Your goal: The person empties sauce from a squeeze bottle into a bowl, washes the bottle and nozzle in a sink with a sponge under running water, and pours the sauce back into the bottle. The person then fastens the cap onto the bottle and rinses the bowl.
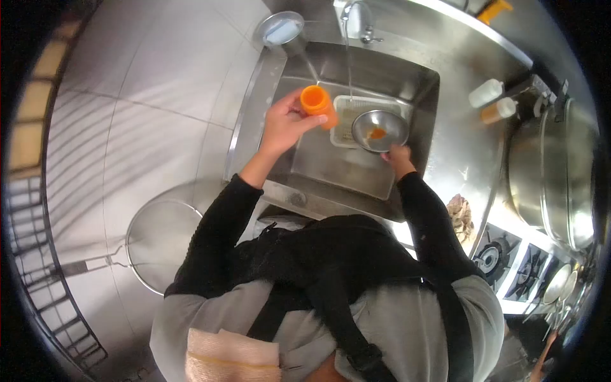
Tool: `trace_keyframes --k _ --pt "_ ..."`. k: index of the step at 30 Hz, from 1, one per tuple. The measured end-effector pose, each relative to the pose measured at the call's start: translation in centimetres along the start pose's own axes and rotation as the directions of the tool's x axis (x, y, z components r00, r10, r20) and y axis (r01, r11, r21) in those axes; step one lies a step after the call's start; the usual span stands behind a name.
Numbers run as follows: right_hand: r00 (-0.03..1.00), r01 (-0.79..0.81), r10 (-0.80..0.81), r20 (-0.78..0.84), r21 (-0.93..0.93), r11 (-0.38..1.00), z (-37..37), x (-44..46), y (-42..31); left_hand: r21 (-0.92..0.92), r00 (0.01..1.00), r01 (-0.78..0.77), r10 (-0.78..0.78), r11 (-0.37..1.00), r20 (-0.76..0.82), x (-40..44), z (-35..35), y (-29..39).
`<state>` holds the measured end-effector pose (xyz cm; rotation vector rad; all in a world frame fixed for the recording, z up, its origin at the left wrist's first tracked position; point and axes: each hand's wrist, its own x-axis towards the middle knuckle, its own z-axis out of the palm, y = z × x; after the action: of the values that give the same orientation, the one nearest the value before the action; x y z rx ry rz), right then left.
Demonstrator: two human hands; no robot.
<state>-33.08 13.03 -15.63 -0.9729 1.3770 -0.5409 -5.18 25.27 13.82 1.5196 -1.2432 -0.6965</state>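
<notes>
My left hand (283, 127) is wrapped round an orange plastic bottle (326, 113), held tilted over the sink (305, 162) with its open mouth facing up toward me. My right hand (400, 157) grips the near edge of a round metal bowl (396, 124). A little orange-brown liquid (377, 133) lies in the bowl's bottom. Under the bowl, a white plastic basket (340, 137) rests on the sink floor, partly hidden. A thin stream of water falls from the tap (356, 19) into the sink near the basket.
A metal container (280, 28) stands at the sink's back left corner. Two squeeze bottles (499, 111) and a large pot (534, 172) are on the right. A stove burner (490, 258) and a crumpled cloth (459, 216) lie nearer. A round wire strainer (162, 239) is at my left.
</notes>
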Motion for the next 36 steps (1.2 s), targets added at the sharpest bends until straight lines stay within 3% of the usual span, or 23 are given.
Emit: trace_keyframes --k 1,3,7,11,14,17,18,19,21,22,24,25,28,31,36 --pt "0.932 0.36 -0.297 0.207 -0.609 0.707 -0.6 1.1 1.9 -0.021 1.0 -0.01 0.01 1.0 0.008 0.2 -0.3 -0.2" --pt "0.826 0.514 -0.453 0.336 -0.78 0.357 -0.6 2.3 4.4 -0.008 1.0 -0.009 0.009 1.0 0.006 0.2 -0.7 0.3" --pt "0.838 0.444 -0.456 0.3 -0.861 0.249 0.3 2.9 6.0 0.032 0.997 0.046 -0.048 0.998 0.059 0.4 -1.6 1.8" --pt "0.752 0.532 -0.585 0.304 -0.804 0.267 0.3 4.1 7.8 0.004 0.999 -0.031 0.031 1.0 0.011 0.9 -1.2 1.3" --pt "0.82 0.511 -0.466 0.332 -0.792 0.335 0.0 2.3 5.9 0.013 0.999 -0.012 0.012 1.0 0.03 0.9 -0.7 1.9" --pt "0.892 0.443 -0.152 0.425 -0.759 0.477 1.3 -0.1 1.7 0.084 0.993 -0.084 0.076 0.993 0.089 1.3 0.7 3.2" --pt "0.974 0.038 0.011 0.227 -0.212 0.977 2.2 -2.7 0.1 0.098 0.993 -0.086 0.078 0.991 0.084 1.3 1.2 3.6" --pt "0.953 -0.304 0.25 0.174 0.536 0.788 3.2 -5.9 -2.4 0.11 0.994 -0.087 0.078 0.99 0.081 1.3 1.8 3.9" --pt "0.987 -0.146 0.113 0.111 0.364 0.92 1.8 -14.2 -8.7 0.066 0.984 -0.107 0.096 0.992 0.152 1.6 3.0 3.9" --pt "0.99 -0.141 0.124 0.068 0.378 0.915 0.5 -16.2 -9.1 0.057 0.978 -0.129 0.117 0.99 0.175 1.8 4.0 4.1" --pt "0.983 0.135 -0.165 0.078 0.303 0.943 -1.5 -19.4 -9.2 0.03 0.963 -0.125 0.114 0.992 0.245 2.1 6.2 4.7" --pt "0.986 0.136 -0.16 0.053 0.304 0.943 -2.8 -20.5 -8.9 0.032 0.955 -0.117 0.103 0.993 0.28 2.3 7.2 4.8" --pt "0.934 0.356 -0.343 -0.096 0.208 0.911 -7.7 -23.7 -7.1 -0.103 0.914 -0.166 0.192 0.981 0.357 2.8 12.0 3.6" --pt "0.861 0.442 -0.41 -0.302 0.043 0.896 -12.0 -27.0 -6.2 -0.146 0.858 -0.16 0.211 0.976 0.468 3.1 16.8 2.9" --pt "0.874 0.272 -0.247 -0.419 0.002 0.962 -17.0 -31.5 -4.6 -0.254 0.759 -0.148 0.274 0.956 0.591 3.2 24.0 2.3"
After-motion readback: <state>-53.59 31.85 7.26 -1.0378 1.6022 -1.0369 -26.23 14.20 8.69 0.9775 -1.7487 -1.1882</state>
